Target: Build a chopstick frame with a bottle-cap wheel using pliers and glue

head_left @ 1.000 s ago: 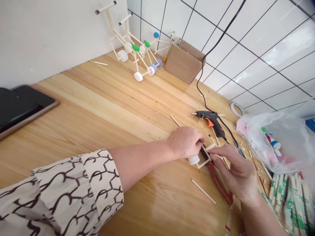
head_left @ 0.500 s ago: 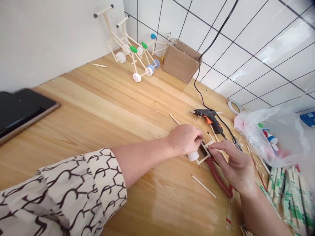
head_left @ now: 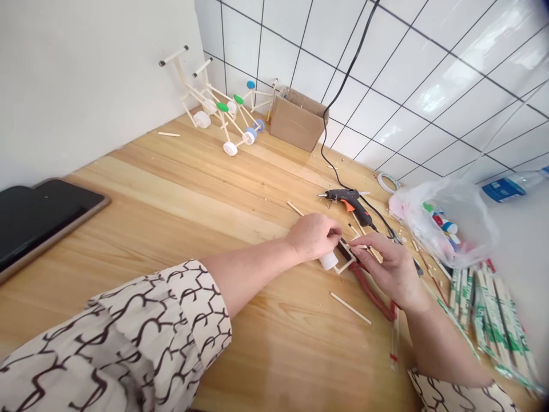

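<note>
My left hand is closed, its fingertips curled at one end of a small frame of pale wooden sticks. What exactly they grip is mostly hidden behind the hand. A white bottle cap is fixed to the frame below the wrist. Thumb and forefinger of my right hand pinch a short thin stick with a dark tip, just right of the frame. Pliers with red handles lie under the frame and the right hand, their jaws partly covered.
A black glue gun with its cord lies beyond the hands. Stick models with cap wheels stand at the back beside a cardboard box. Rightward are a plastic bag of caps and wrapped chopsticks. A phone lies left.
The view has tilted up and shifted right. Both hands stay close together at the frame, and the short stick in my right fingertips shows more clearly now.
</note>
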Demonstrator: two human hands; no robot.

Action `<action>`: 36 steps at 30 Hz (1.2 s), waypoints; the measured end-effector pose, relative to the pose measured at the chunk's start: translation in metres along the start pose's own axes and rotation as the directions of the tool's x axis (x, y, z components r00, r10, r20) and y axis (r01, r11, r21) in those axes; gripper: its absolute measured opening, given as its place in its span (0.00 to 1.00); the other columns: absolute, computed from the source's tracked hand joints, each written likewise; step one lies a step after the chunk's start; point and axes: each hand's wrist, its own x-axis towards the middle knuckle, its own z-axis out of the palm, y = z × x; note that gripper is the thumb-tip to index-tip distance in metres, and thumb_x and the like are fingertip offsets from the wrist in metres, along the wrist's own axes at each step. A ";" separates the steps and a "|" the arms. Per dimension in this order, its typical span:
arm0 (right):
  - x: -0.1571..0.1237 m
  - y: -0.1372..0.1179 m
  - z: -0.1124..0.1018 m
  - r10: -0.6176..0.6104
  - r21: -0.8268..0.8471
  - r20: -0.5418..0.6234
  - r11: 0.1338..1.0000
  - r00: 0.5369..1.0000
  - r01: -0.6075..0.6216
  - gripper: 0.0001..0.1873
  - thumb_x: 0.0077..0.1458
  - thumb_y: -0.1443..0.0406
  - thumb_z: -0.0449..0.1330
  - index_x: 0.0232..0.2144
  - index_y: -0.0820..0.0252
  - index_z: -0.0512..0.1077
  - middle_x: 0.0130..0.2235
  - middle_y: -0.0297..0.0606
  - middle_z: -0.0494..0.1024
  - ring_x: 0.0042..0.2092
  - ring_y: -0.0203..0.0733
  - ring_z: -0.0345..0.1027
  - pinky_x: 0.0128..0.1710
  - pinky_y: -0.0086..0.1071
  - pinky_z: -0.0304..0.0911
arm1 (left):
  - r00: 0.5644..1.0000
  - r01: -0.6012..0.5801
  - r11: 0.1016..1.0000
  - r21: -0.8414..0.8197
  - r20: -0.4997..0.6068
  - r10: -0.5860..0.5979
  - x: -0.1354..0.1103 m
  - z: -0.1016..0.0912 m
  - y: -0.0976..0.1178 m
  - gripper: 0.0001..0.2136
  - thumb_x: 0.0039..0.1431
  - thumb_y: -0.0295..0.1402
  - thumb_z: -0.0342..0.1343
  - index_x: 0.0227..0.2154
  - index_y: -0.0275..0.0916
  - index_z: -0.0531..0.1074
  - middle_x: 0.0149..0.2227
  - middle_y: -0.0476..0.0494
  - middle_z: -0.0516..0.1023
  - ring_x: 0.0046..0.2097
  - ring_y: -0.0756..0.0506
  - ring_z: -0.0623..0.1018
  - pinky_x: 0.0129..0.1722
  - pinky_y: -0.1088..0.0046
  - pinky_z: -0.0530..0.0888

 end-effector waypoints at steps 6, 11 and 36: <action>-0.003 0.000 0.004 0.017 -0.009 -0.048 1.000 0.999 -0.017 0.06 0.59 0.64 0.56 0.35 0.56 0.73 0.34 0.36 0.78 0.36 0.41 0.71 0.37 0.35 0.65 | 1.000 -0.015 1.000 -0.016 -0.012 0.014 0.000 0.002 -0.002 0.07 0.53 0.30 0.56 0.31 0.41 0.80 0.29 0.48 0.82 0.31 0.46 0.78 0.30 0.75 0.70; -0.003 -0.003 0.005 -0.028 -0.054 -0.064 0.998 0.998 0.025 0.05 0.58 0.66 0.55 0.34 0.57 0.72 0.33 0.35 0.78 0.36 0.40 0.71 0.37 0.34 0.64 | 0.999 -0.030 0.999 -0.033 -0.022 0.030 0.001 0.003 -0.003 0.07 0.52 0.29 0.56 0.30 0.40 0.80 0.28 0.47 0.82 0.31 0.46 0.78 0.29 0.75 0.69; -0.001 -0.008 0.009 -0.118 -0.088 -0.104 0.990 0.988 0.109 0.07 0.60 0.67 0.52 0.32 0.58 0.70 0.30 0.37 0.77 0.32 0.39 0.70 0.34 0.34 0.63 | 0.998 -0.053 0.992 -0.116 -0.026 0.050 0.001 0.006 -0.005 0.07 0.51 0.26 0.56 0.28 0.38 0.79 0.27 0.47 0.81 0.29 0.48 0.77 0.28 0.77 0.70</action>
